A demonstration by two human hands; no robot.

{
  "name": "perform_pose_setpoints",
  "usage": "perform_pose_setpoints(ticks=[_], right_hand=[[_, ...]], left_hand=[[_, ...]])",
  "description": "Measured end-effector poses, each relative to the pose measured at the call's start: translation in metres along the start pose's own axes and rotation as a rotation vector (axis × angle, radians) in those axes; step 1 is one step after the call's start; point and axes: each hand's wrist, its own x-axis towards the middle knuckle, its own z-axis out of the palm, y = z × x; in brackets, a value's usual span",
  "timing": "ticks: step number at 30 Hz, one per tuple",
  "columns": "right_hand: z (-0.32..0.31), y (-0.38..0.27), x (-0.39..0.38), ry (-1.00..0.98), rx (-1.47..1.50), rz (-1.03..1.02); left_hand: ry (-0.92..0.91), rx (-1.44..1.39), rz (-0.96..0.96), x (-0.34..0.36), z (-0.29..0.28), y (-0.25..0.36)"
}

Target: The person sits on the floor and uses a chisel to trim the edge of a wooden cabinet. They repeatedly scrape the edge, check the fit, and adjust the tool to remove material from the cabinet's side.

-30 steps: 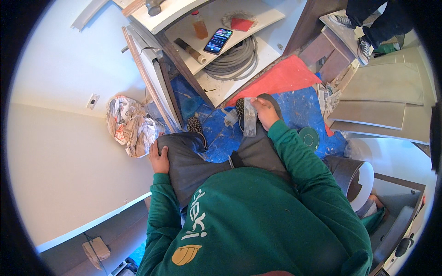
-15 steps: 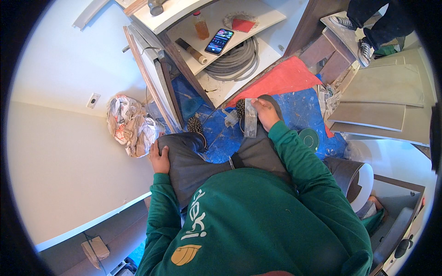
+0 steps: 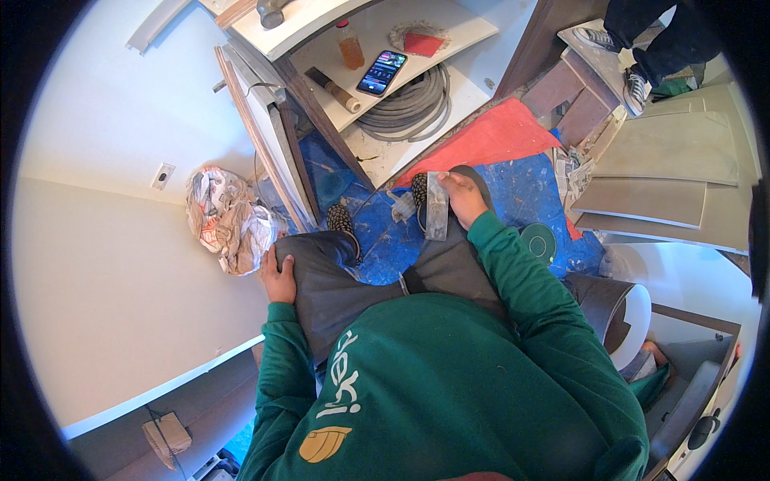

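Observation:
My right hand (image 3: pixel 465 200) is closed round the upper end of a flat, rectangular grey strip (image 3: pixel 437 215) with a smeared, dirty surface; it looks like a scraper blade, but its exact kind is unclear. The strip hangs over my right thigh near the knee. On the outer side of my left knee lies my left hand (image 3: pixel 278 276), holding nothing, its fingers apart on the dark trouser cloth. Between my patterned shoes, a crumpled pale scrap (image 3: pixel 403 207) sits on the blue floor sheet (image 3: pixel 385 255).
Ahead, a low shelf (image 3: pixel 461 40) bears a phone (image 3: pixel 382 73), a bottle (image 3: pixel 350 46) and a tube (image 3: pixel 341 94); coiled hose (image 3: pixel 437 104) lies beneath. A stuffed plastic bag (image 3: pixel 224 216) stands left. Right are a green lid (image 3: pixel 538 244), panels (image 3: pixel 658 152) and another person's shoes (image 3: pixel 635 90).

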Motion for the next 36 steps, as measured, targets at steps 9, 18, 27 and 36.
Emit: perform_pose_setpoints(ticks=[9, 18, 27, 36], right_hand=[[-0.0014, 0.0022, 0.0017, 0.019, 0.0, 0.009], [-0.0009, 0.0014, 0.0006, 0.006, 0.026, 0.007], [0.0043, -0.0037, -0.0019, 0.008, 0.005, -0.004], [0.0057, -0.0028, -0.0023, 0.025, 0.041, -0.021]], left_hand=[[0.002, -0.011, -0.001, 0.0008, 0.0, 0.0025], [-0.012, -0.015, -0.018, 0.0014, -0.0005, 0.0034], [-0.016, -0.026, -0.015, 0.0005, -0.0004, -0.0023], [-0.002, -0.017, -0.002, 0.0009, 0.0011, -0.0026]])
